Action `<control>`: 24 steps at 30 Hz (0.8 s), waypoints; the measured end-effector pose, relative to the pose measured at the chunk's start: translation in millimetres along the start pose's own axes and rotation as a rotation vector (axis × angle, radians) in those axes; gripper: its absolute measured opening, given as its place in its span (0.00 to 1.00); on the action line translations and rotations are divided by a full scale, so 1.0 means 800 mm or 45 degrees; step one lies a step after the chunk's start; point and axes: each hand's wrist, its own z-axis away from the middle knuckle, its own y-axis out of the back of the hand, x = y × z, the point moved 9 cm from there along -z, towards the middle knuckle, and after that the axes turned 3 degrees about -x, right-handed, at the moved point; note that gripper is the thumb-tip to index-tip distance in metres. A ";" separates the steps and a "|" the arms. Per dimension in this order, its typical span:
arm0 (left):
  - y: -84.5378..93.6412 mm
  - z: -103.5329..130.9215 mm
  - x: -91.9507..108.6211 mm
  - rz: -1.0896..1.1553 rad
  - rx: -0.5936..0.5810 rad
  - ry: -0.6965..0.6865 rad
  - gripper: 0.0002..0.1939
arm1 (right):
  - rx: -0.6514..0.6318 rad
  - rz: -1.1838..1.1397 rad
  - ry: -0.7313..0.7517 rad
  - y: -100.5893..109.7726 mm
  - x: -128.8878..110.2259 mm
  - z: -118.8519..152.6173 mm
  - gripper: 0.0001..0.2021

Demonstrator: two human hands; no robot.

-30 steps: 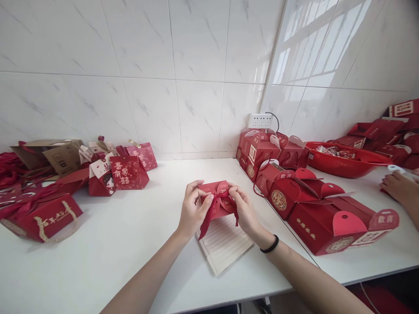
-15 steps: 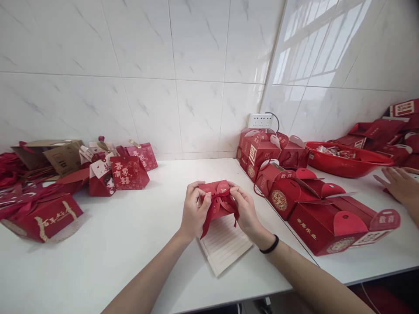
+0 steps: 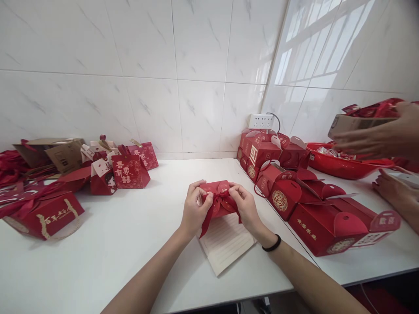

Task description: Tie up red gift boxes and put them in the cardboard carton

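Red card formed the small gift box [image 3: 218, 211], held between the fingertips of both hands over the far part of a lined notepad [image 3: 225, 250]; whether it touched the paper could not be told. A dark red ribbon [image 3: 205, 226] was knotted across its top, midway between the two thumbs, one tail trailing below the left fingers. The left hand [image 3: 193, 211] had its thumb and fingers clamped on the ribbon and the box's left side. The right hand [image 3: 248, 209], a black wristband [image 3: 272, 244] behind it, pinched the ribbon at the box's right side, thumb and forefinger together.

To the right of the fingers, red handled gift boxes stood in a row, the nearest being a gold-lettered box [image 3: 322, 229]. Beyond these, farther right, lay a red plastic basin [image 3: 347, 168], with a co-worker's blurred hand [image 3: 376, 138] in front of a carton [image 3: 338, 127] of red items. Ahead of the fingers, a white power strip [image 3: 261, 120] was against the tiled wall [image 3: 203, 117]. Well to their left sat a rope-handled red box [image 3: 60, 216] and, farther back, a red bag-shaped box [image 3: 132, 174].
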 end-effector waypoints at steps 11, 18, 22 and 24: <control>-0.002 0.000 -0.004 0.057 -0.015 0.050 0.12 | -0.006 -0.105 -0.061 -0.003 0.008 0.001 0.21; -0.003 -0.002 -0.001 0.002 -0.023 0.013 0.12 | -0.026 -0.193 -0.052 -0.006 0.014 -0.001 0.18; -0.002 -0.003 -0.001 -0.005 -0.019 0.018 0.12 | -0.026 -0.283 -0.094 -0.008 0.017 -0.001 0.19; -0.002 -0.004 -0.001 0.009 -0.022 0.010 0.12 | -0.020 -0.331 -0.114 -0.009 0.017 0.000 0.19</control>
